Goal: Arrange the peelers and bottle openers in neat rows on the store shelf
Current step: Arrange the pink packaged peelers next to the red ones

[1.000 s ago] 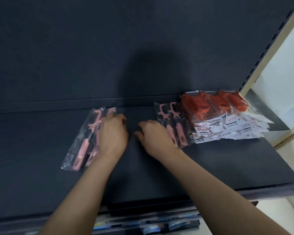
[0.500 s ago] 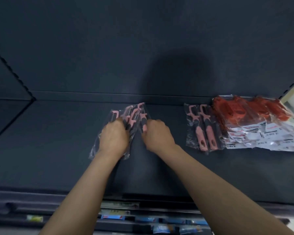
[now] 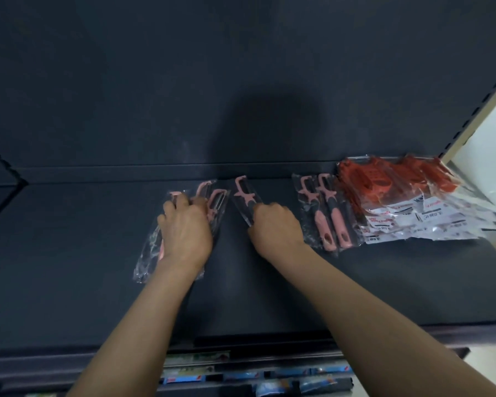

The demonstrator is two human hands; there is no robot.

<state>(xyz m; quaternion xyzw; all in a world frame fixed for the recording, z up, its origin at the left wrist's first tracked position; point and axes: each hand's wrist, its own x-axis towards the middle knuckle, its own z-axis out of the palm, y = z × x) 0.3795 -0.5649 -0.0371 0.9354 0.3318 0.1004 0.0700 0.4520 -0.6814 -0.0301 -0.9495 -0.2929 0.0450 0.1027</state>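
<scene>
1. Shelf (image 3: 69, 253): dark, flat deck with a dark back panel. It carries all the stock listed here.
2. Loose peelers (image 3: 216, 202): several pink-and-black pieces in clear sleeves, left of centre. They overlap, fan out at differing angles and are not in a row.
3. Left hand (image 3: 185, 230): palm down on the loose peelers, fingers bent over the upper ends of the sleeves and holding the bundle in place.
4. Single peeler (image 3: 242, 193): one sleeved piece just right of the bundle, head toward the back panel and tilted slightly left. It lies apart from the bundle.
5. Right hand (image 3: 275, 227): fingers curled onto the handle end of the single peeler and gripping it. The contact under the palm is hidden.
6. Peeler pair (image 3: 327, 213): two sleeved pieces side by side with handles toward the front edge. They lie just beside the right hand and appear already placed.
7. Bottle openers (image 3: 384, 181): red pieces on white cards at the far right, overlapping against the back panel and touching the peeler pair.
8. Step in hand, judged: one peeler is being separated from the bundle to extend the row.
9. Next move, judged: slide the single peeler right, square it parallel to the peeler pair, and keep the bundle pinned meanwhile.
</scene>
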